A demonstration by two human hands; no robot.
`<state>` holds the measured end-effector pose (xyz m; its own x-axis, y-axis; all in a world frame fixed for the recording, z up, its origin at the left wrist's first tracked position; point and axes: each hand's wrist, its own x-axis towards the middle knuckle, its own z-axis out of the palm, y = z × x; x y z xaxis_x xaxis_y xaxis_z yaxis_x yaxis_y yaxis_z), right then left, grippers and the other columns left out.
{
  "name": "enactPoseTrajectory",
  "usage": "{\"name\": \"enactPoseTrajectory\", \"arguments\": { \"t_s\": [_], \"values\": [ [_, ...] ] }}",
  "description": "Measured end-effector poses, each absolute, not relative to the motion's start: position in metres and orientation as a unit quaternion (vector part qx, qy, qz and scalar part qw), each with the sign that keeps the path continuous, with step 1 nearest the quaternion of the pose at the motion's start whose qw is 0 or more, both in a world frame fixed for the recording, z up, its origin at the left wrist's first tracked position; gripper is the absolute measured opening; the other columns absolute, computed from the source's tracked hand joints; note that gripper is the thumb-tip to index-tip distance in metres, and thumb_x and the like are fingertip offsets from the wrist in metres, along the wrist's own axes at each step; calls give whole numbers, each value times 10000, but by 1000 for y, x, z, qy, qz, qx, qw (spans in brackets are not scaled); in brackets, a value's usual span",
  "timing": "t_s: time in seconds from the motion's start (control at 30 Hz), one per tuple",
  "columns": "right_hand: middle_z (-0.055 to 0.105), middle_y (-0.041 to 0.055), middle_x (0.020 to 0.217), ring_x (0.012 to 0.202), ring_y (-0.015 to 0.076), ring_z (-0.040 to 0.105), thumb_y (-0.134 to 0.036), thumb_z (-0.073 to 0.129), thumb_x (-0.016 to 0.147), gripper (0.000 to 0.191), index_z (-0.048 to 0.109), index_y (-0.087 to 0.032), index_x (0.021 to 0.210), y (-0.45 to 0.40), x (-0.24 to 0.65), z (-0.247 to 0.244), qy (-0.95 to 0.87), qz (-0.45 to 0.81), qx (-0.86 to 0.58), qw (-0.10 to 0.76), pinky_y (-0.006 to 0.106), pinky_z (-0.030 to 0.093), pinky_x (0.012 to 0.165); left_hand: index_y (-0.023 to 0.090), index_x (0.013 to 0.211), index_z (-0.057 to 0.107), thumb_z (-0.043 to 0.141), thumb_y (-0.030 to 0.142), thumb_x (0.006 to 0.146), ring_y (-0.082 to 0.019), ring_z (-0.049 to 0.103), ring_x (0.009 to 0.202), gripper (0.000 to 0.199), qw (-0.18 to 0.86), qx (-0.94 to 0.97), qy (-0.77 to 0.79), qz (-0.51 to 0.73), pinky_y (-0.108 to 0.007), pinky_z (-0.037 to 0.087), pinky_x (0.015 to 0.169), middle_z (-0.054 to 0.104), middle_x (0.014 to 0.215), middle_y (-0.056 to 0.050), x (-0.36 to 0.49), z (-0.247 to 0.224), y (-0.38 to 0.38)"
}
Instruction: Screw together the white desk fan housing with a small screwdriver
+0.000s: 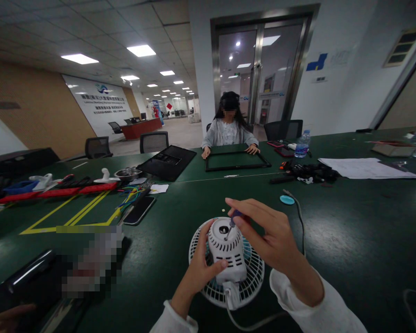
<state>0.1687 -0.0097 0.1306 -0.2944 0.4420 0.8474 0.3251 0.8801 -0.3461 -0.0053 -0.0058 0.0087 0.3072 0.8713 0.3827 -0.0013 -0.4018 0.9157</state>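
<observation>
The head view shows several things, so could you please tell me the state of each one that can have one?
White fan, face down, held by the left hand
Screwdriver, in the right hand, tip at the fan's back
Phone, lying flat, screen dark
Black frame, lying flat, a co-worker's hand on it
Water bottle, upright
Papers, spread flat

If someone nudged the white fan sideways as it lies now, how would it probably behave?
The white fan would probably slide rather than roll, since it rests on its broad round grille. The bulky motor housing sits near the middle, so tipping seems unlikely. Its trailing cord might drag slightly.
</observation>
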Motion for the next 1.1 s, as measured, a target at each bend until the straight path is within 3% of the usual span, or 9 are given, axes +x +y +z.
{"name": "enactPoseTrajectory", "arguments": {
  "t_s": [0.37,0.67,1.1],
  "values": [
    [615,42,830,698,103,579,-138,572,825,218,619,-161,1037,-8,166,129,-804,21,-259,535,206,497,576,268,1345,252,642,465,734,-306,307,1300,751,443,676,321,493,-429,280,1070,325,1403,-74,-6,7,-6],
    [644,64,950,855,143,600,-96,453,858,386,499,-193,1228,-11,167,128,-815,42,-254,520,296,521,721,249,1350,255,637,490,730,-304,271,1320,768,431,682,315,500,-432,243,1090,310,1422,-81,-6,7,-5],
    [612,20,779,659,109,563,-165,610,805,220,605,-173,1024,-8,166,129,-797,1,-277,537,229,485,579,242,1349,248,645,482,721,-318,287,1310,781,444,674,328,491,-450,259,1079,321,1407,-91,-6,7,-6]
  ]
}}
